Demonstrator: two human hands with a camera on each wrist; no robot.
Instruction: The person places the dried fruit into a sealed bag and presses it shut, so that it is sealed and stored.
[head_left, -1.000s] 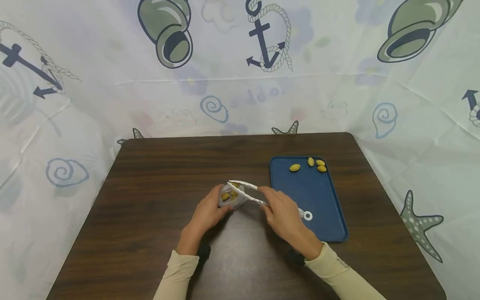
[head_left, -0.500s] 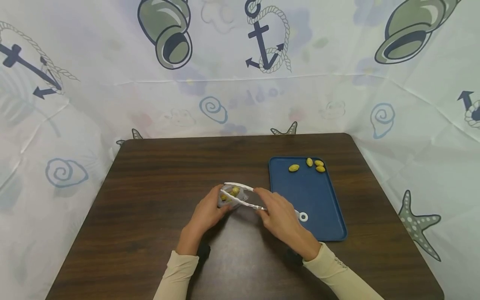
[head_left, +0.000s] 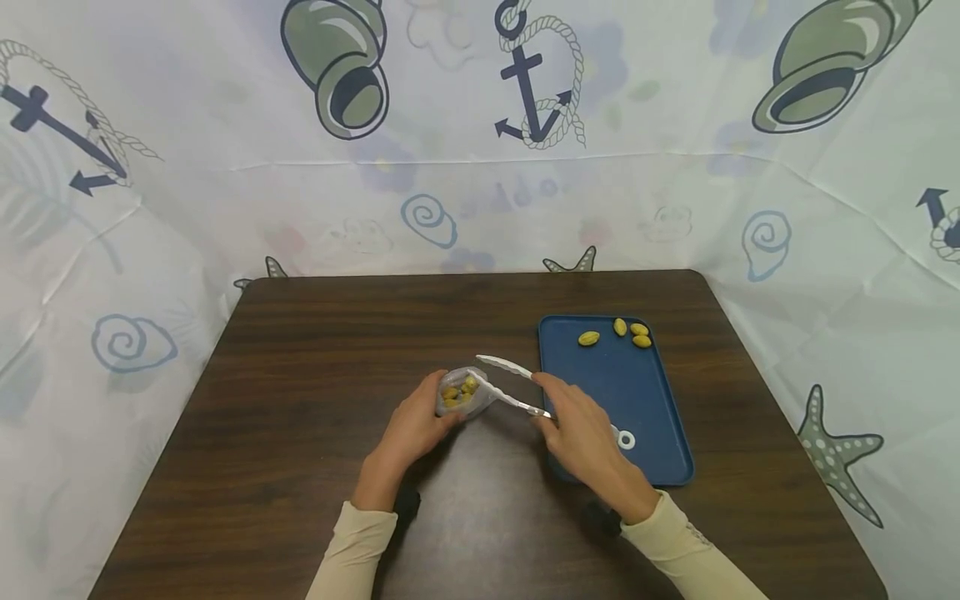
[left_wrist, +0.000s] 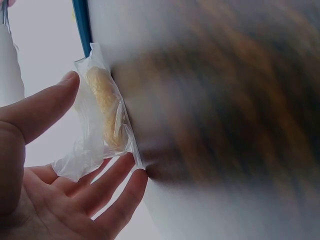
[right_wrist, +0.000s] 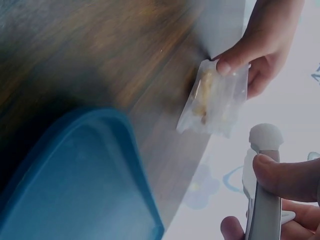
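Note:
My left hand (head_left: 414,423) holds a clear plastic bag (head_left: 480,404) upright on the table, thumb on the near side and fingers on the far side. Several yellow-green oval pieces (head_left: 452,392) lie inside; whether they are nuts or fruits I cannot tell. In the left wrist view the bag (left_wrist: 87,115) stands between thumb and fingers. My right hand (head_left: 581,429) grips white-tipped tongs (head_left: 510,401) by their arms. The tong arms are spread with nothing between them. One tip is at the bag's right rim, the other behind and apart from it.
A blue tray (head_left: 622,392) lies right of the bag, partly under my right hand. Several more oval pieces (head_left: 588,338) rest near its far edge. The dark wooden table (head_left: 337,333) ends at a patterned cloth backdrop (head_left: 465,208).
The tongs have drawn back to the right from over the bag, with my right hand, after first going further left. The left hand and bag stay in place.

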